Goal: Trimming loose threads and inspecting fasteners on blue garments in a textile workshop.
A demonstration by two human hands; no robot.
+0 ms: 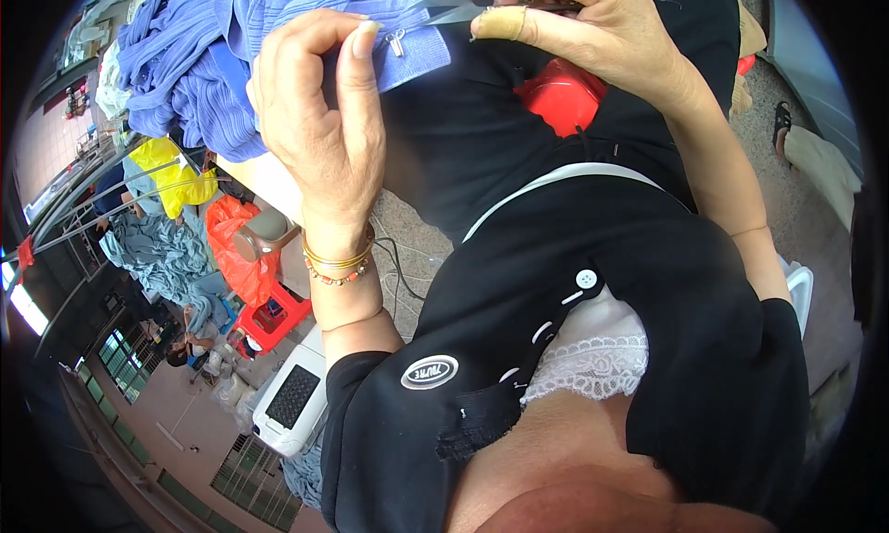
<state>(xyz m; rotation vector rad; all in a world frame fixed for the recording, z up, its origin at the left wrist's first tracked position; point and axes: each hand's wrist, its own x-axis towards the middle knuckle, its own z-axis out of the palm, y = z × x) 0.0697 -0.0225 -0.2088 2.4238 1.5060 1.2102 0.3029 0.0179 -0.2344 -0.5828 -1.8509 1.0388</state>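
Note:
A blue-violet ribbed knit garment [417, 61] lies bunched at the top, its edge over my black-clad lap. My left hand [319, 116], with bangles at the wrist, is raised over it; thumb and forefinger are pressed together, and what they pinch is too small to make out. Beside those fingertips, a small silvery pin-like piece [396, 42] rests on the knit. My right hand [574, 24], its thumb wrapped in a tan bandage [500, 24], grips thread snips [454, 12]. Their pointed blades face left, just above the garment, close to my left fingertips.
A red object [563, 98] sits on my lap. To the left are a yellow bag [174, 176], an orange-red bag [239, 246], a red stool [273, 318] and piled grey-blue garments [157, 260]. Another person [190, 346] is farther off. At the right a person's leg [815, 167] shows.

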